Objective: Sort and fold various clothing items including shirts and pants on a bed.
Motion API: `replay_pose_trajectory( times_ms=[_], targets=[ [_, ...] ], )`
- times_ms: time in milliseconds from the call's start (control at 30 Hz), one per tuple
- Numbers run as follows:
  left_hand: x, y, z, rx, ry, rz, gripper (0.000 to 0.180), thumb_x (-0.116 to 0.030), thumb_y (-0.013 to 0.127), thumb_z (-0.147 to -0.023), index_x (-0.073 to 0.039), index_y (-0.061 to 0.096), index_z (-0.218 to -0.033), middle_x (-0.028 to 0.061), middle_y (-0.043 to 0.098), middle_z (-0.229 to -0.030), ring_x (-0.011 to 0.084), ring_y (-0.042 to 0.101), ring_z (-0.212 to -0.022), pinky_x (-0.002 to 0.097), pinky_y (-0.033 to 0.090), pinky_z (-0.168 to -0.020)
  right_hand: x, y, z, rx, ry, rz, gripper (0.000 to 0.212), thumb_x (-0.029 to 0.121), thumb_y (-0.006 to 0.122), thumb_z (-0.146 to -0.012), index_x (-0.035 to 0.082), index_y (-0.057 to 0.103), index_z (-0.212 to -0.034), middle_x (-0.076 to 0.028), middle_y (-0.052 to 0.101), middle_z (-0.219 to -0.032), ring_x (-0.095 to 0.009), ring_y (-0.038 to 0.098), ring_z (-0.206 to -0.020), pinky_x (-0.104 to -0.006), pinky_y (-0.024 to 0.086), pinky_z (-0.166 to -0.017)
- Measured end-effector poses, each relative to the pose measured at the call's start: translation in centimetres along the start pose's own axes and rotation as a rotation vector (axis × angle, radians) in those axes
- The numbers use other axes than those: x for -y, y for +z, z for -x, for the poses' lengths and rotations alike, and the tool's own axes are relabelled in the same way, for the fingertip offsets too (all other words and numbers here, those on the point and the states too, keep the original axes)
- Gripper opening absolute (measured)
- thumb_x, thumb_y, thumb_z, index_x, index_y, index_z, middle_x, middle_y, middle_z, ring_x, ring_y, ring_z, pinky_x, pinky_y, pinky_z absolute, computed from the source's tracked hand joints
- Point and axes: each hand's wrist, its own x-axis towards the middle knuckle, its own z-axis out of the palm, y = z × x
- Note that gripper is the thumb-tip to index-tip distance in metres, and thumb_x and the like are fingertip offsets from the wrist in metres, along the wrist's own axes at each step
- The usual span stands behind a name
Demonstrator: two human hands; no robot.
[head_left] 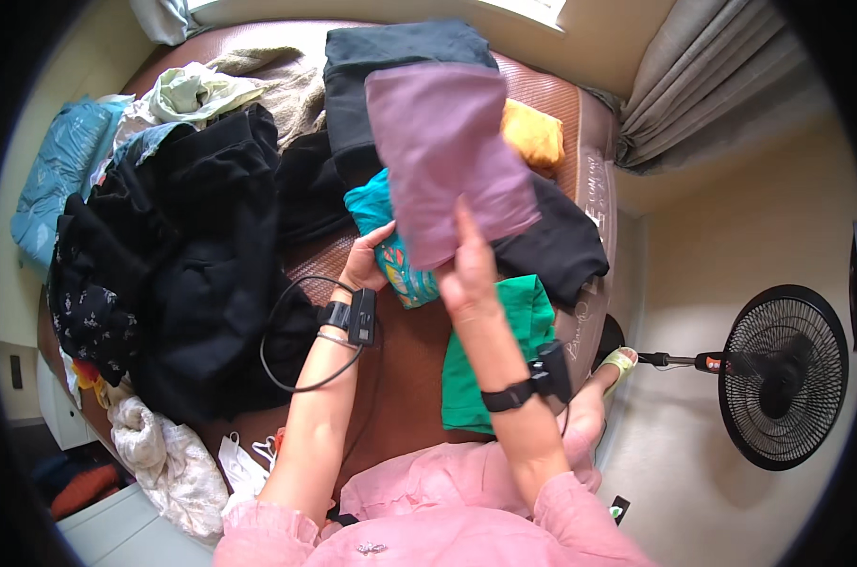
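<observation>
A folded mauve garment (438, 142) is up in front of me, slightly blurred. My right hand (468, 269) is closed on its lower edge, thumb on top and fingers hidden beneath. At the left edge of a folded teal patterned garment (405, 274) is my left hand (365, 257), its fingers apart and touching or nearly touching the cloth. The mauve garment partly covers the teal one and a folded dark garment (390, 42) behind. To the right lie a black folded piece (561, 241) and a green folded garment (499, 331).
A heap of black clothes (211, 255) covers the bed's left side, beside a blue package (64, 175) and pale clothes (197, 93). A yellow folded cloth (534, 134) lies far right on the brown bed mat (405, 364). A standing fan (783, 378) is off the bed's right side.
</observation>
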Motion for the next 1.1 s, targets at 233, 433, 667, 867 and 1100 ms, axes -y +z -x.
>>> replay_pose_trajectory(
  times_ms=[233, 433, 667, 867, 1100],
  targets=[
    [0.6, -2.7, -0.4, -0.694, 0.314, -0.576, 0.016, -0.009, 0.055, -0.082, -0.002, 0.055, -0.097, 0.0094, 0.059, -0.088, 0.0176, 0.058, -0.079, 0.0350, 0.047, -0.071, -7.9, -7.8, -0.9, -0.169, 0.262, 0.155, 0.043, 0.022, 0.064, -0.084, 0.001, 0.050, -0.118, -0.008, 0.055, -0.116, -0.017, 0.055, -0.102, -0.0321, 0.047, -0.084],
    [0.4, 3.0, 1.4, -0.502, 1.124, -2.045, 0.040, -0.016, 0.053, -0.085, -0.005, 0.048, -0.123, 0.0178, 0.042, -0.131, 0.0363, 0.032, -0.127, 0.0490, 0.022, -0.105, -7.8, -6.0, 1.4, -0.224, -0.067, 0.467, 0.048, 0.017, 0.064, -0.084, -0.004, 0.046, -0.123, -0.008, 0.052, -0.119, -0.014, 0.052, -0.104, -0.0281, 0.042, -0.088],
    [3.4, 5.1, 0.9, -0.675, 0.735, -2.180, 0.056, -0.033, 0.056, -0.085, -0.019, 0.037, -0.136, 0.0243, 0.014, -0.145, 0.0473, 0.007, -0.133, 0.0618, 0.009, -0.103, -5.5, -8.3, 3.3, -0.329, -0.116, 0.526, 0.030, 0.014, 0.062, -0.085, -0.008, 0.057, -0.104, -0.006, 0.059, -0.104, -0.014, 0.056, -0.090, -0.0284, 0.045, -0.077],
    [6.6, 2.2, 1.8, -0.874, 0.399, -2.137, 0.069, -0.029, 0.053, -0.082, -0.019, 0.022, -0.142, 0.0233, -0.005, -0.147, 0.0510, 0.001, -0.132, 0.0649, 0.012, -0.101, -4.8, -10.2, 2.6, -0.311, -0.299, 1.599, 0.049, 0.043, 0.055, -0.083, -0.005, 0.063, -0.075, -0.029, 0.059, -0.077, -0.044, 0.058, -0.072, -0.0476, 0.045, -0.066],
    [6.5, 0.4, -0.1, -1.019, 0.590, -2.146, 0.072, -0.035, 0.055, -0.082, -0.012, 0.022, -0.141, 0.0235, 0.010, -0.145, 0.0459, 0.010, -0.132, 0.0597, 0.009, -0.104, -4.3, -10.8, -0.8, -0.350, -0.224, 1.512, 0.058, 0.048, 0.060, -0.079, -0.007, 0.060, -0.064, -0.026, 0.059, -0.065, -0.042, 0.059, -0.064, -0.0462, 0.045, -0.059]
  ],
)
